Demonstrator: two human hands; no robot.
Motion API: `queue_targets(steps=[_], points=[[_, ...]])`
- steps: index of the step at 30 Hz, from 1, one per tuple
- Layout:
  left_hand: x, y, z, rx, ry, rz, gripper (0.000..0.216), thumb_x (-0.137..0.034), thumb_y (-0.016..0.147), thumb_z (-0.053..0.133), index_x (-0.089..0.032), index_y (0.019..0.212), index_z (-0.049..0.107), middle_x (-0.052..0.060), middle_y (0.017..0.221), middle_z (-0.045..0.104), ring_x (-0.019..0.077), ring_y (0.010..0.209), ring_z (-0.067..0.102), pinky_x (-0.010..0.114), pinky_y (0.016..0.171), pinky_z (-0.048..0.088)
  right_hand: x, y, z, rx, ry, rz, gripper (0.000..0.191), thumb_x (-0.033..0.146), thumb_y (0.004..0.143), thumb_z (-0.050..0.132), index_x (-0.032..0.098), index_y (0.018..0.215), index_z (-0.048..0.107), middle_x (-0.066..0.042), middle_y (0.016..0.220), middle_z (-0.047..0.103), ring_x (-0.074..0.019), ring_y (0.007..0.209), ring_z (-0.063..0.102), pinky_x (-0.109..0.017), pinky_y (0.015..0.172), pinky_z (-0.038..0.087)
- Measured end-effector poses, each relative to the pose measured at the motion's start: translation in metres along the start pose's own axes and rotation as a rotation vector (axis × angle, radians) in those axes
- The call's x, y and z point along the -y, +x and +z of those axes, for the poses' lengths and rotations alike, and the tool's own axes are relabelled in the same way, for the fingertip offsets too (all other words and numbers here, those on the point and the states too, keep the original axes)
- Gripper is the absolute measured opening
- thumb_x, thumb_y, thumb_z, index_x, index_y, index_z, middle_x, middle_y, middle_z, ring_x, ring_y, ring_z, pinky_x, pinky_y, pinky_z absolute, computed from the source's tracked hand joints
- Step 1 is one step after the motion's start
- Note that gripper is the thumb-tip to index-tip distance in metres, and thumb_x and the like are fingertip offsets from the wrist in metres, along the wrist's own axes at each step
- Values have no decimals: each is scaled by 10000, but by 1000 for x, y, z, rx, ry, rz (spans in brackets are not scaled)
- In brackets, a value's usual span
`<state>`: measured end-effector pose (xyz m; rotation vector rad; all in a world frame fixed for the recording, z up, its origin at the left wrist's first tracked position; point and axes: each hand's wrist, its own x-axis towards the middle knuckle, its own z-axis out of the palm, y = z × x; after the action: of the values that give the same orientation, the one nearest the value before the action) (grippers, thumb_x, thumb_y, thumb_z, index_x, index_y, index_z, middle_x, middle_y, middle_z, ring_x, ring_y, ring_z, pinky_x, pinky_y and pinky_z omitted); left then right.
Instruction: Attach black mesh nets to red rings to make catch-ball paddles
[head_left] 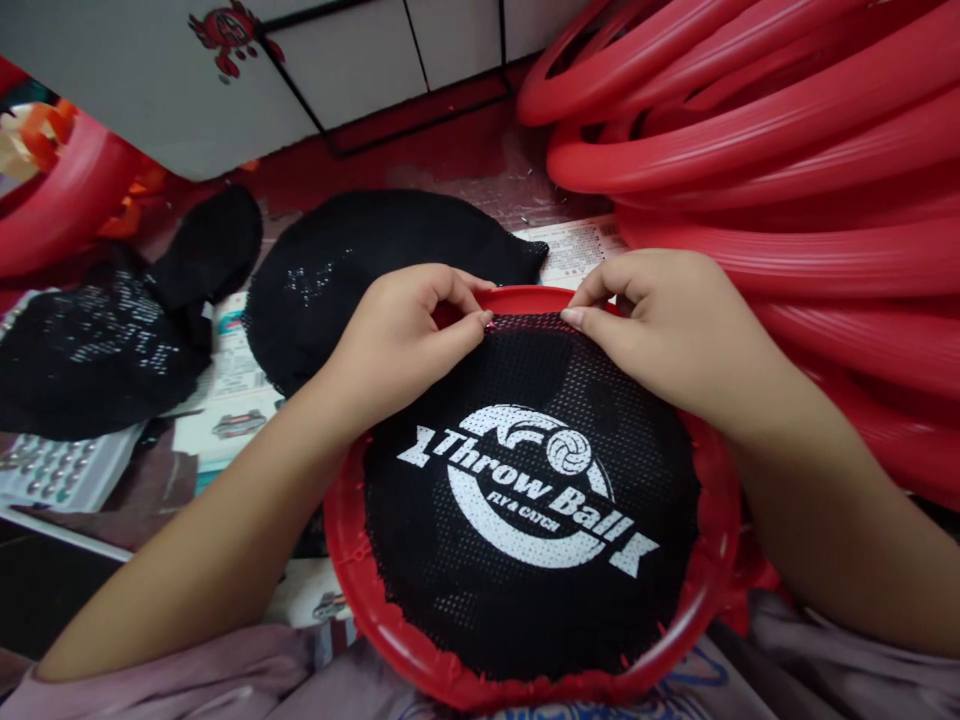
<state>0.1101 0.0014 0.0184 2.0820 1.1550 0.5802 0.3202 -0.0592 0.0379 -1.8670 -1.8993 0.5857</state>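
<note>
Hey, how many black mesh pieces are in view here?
3 at least: the first piece in the red ring, a second piece beyond the left hand, a third piece far left. Folds may hide more.

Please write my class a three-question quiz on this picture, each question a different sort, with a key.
1. True or false: the left hand and the right hand are both at the far edge of the black mesh.
2. What colour is the ring around the mesh? (a) blue (b) red (c) yellow
3. Fill in: the large white lettering reads "____ Ball".

Key: 1 true; 2 b; 3 Throw.
</note>
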Motion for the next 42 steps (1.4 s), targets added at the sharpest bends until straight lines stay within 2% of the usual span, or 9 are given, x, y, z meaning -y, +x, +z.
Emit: queue_targets(steps=[11, 22, 27, 30, 35, 42], points=[[3, 0, 0, 13, -30, -9, 109, -270, 819, 640, -233, 725, 600, 24, 1063, 731, 229, 975, 695, 387, 848, 527, -4, 3, -2, 11, 26, 32, 107, 209, 836, 623, 172, 788, 712, -10, 691, 655, -134, 640, 554, -282, 626, 390], [1, 0, 1, -1, -18, -22, 122, -281, 803, 649, -214, 714, 599, 59, 1052, 735, 259, 979, 693, 417, 853, 542, -5, 7, -2, 20, 42, 28, 120, 199, 835, 621, 179, 808, 736, -22, 740, 689, -155, 691, 591, -290, 667, 421], [1, -1, 3, 4, -27, -7, 97, -264, 799, 639, -212, 721, 612, 45, 1040, 737, 252, 972, 696, 410, 852, 538, 1, 5, -3, 24, 50, -115, 158, 240, 861, 611, 184, 855, 759, -33, 825, 674, -168, 782, 595, -295, 732, 440], [1, -1, 4, 16, -24, -20, 103, -265, 804, 630, -226, 712, 603, 30, 1047, 734, 245, 978, 695, 402, 867, 540, 5, 6, 3, 52, 4, -182, 128, 213, 841, 639, 174, 800, 754, -40, 858, 648, -167, 815, 587, -291, 754, 435], [0, -1, 3, 30, -46, -44, 97, -268, 796, 637, -235, 713, 600, 29, 1070, 729, 261, 1004, 693, 414, 885, 549, 6, 11, 10, 58, -6, -184, 165, 134, 845, 581, 168, 735, 700, -51, 865, 636, -177, 841, 577, -297, 765, 433], [2, -2, 4, 20, -59, -43, 94, -257, 793, 641, -229, 709, 609, 26, 1044, 732, 246, 973, 695, 399, 904, 537, 3, 15, 8, 86, -26, -183, 179, 179, 882, 573, 188, 753, 697, -65, 893, 645, -192, 856, 589, -322, 786, 446]])
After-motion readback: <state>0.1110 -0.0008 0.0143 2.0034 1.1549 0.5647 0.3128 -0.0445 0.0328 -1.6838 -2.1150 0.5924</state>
